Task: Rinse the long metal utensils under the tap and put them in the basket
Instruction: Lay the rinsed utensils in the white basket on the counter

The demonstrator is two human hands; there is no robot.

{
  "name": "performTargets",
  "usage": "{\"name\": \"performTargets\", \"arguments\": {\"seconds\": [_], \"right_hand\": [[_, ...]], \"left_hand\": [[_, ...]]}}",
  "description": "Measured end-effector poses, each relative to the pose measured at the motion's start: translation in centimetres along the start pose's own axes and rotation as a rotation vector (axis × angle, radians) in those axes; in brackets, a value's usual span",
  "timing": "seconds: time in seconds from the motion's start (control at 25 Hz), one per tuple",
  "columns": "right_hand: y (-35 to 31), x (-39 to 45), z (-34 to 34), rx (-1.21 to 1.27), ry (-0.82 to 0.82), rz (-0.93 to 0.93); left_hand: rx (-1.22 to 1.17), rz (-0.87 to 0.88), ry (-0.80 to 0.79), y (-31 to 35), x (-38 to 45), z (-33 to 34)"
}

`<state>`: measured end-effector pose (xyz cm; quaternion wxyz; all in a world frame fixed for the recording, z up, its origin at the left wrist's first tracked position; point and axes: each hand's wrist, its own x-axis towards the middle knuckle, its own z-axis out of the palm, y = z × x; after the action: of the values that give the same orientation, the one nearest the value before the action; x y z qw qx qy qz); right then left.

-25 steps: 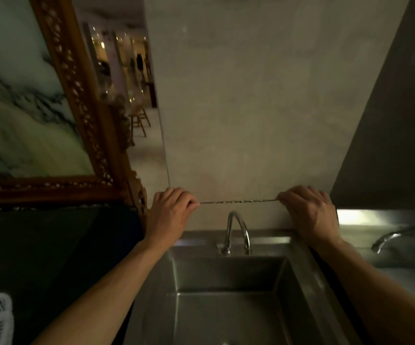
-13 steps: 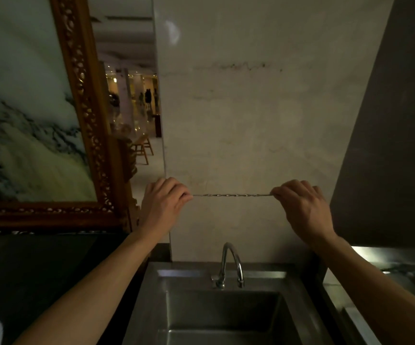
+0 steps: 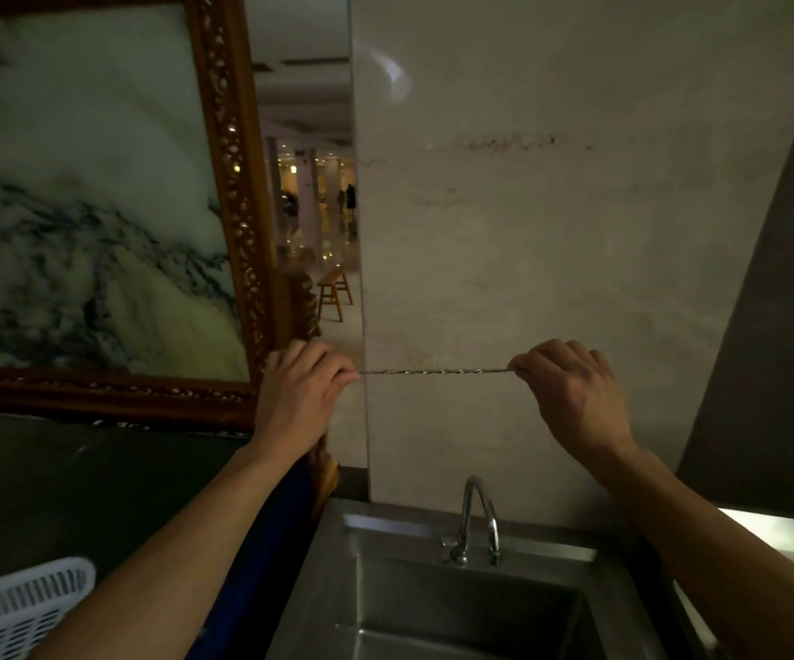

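A long thin twisted metal utensil (image 3: 435,372) is held level in the air in front of the pale wall. My left hand (image 3: 297,397) pinches its left end and my right hand (image 3: 571,397) pinches its right end. Both ends are hidden inside the fingers. The curved chrome tap (image 3: 478,514) stands well below the utensil, at the back of the steel sink (image 3: 385,607); no water is visible. A white plastic basket (image 3: 19,612) shows at the bottom left corner, partly behind my left forearm.
A marble picture in a carved gilt wooden frame (image 3: 238,207) leans on the dark counter (image 3: 76,493) at left. A gap beside it opens onto a lit hall with a wooden stool (image 3: 334,290). A second steel basin edge (image 3: 775,531) lies at right.
The view has tilted upward, so the tap and sink sit lower in frame. Both hands keep the same grip on the utensil, still level; the basket shows more at bottom left than half a second ago.
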<state>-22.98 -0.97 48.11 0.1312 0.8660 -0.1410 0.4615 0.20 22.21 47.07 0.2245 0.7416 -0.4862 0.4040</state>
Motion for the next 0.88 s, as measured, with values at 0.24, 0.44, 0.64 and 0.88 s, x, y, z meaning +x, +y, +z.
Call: {"name": "performTargets", "arguments": {"seconds": [0.24,0.44,0.64,0.88], "right_hand": [[-7.2,3.1,3.2,0.102,0.033,-0.030],[-14.7,5.7,6.4,0.161,0.005,-0.095],[-23.6,9.2,11.2,0.272,-0.041,-0.153],[-36.0,11.9,18.0,0.411,-0.159,-0.234]], "left_hand": [[0.111,-0.070,-0.035,-6.7,-2.2,-4.8],[0.208,-0.096,-0.014,-13.7,-5.1,-8.4],[0.275,-0.175,-0.072,-22.3,-8.6,-11.9],[0.377,-0.318,-0.143,-32.7,-14.8,-16.4]]}}
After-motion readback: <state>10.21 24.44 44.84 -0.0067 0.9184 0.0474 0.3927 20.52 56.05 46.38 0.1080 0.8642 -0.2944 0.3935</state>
